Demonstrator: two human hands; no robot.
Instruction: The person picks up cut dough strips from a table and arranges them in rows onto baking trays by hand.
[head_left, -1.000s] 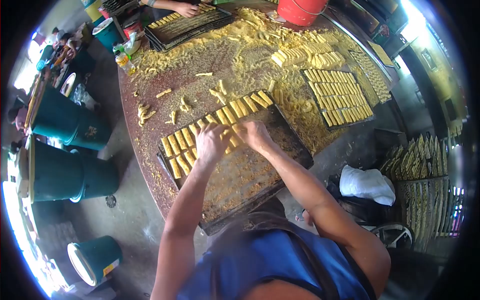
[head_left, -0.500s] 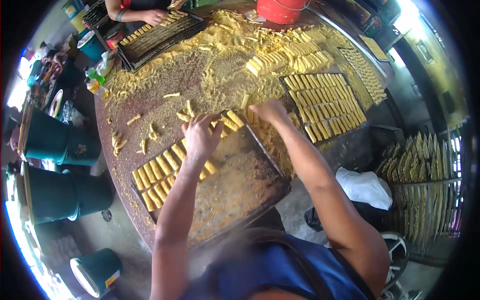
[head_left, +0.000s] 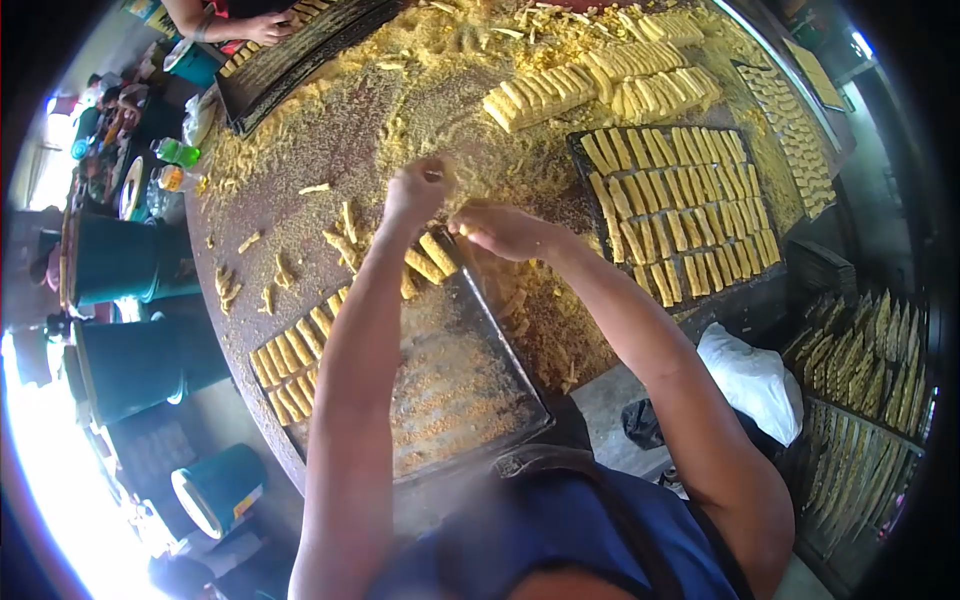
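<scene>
My left hand (head_left: 415,195) is curled closed above the far edge of the near baking tray; whatever it may hold is hidden. Close beside it, my right hand (head_left: 505,232) reaches in from the right with its fingers pinched together at the tray's far corner. A bit of pale yellow dough stick (head_left: 463,230) shows at those fingertips. The near baking tray (head_left: 470,400) carries rows of dough sticks (head_left: 295,347) along its far side, partly covered by my left forearm. Its nearer part is bare metal with crumbs. Loose dough scraps (head_left: 343,240) lie just beyond the tray.
A full tray of dough sticks (head_left: 690,215) sits to the right, with stacked dough sticks (head_left: 545,95) behind it. Crumbs cover the tabletop (head_left: 330,150). Another person's hand (head_left: 268,28) works at a dark tray (head_left: 300,55), far left. Green bins (head_left: 130,260) stand left.
My left hand has lifted off the dough sticks, moved away from me and curled closed. My right hand has moved left to the tray corner. The view has shifted slightly.
</scene>
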